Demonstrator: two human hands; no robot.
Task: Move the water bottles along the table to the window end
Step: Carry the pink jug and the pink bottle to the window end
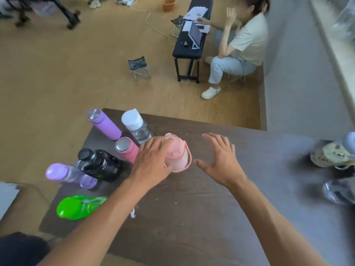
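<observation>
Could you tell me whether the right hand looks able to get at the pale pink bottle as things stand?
Probably yes: the right hand is open just beside the pale pink bottle, with bare table between them; the left hand covers only the opposite side.

- A tan wood-look floor (76,73) fills most of the room.
- A grey wall (288,83) runs along the right, with a pale ledge (334,45) above it.
- A black bench (192,43) carries papers and a propped tablet (196,35); a seated person (242,47) leans on it.
- A small folding stool (139,67) stands nearby.
- An orange bucket (169,3) sits at the far edge.
- A dark wood-grain table (192,217) fills the foreground.
</observation>
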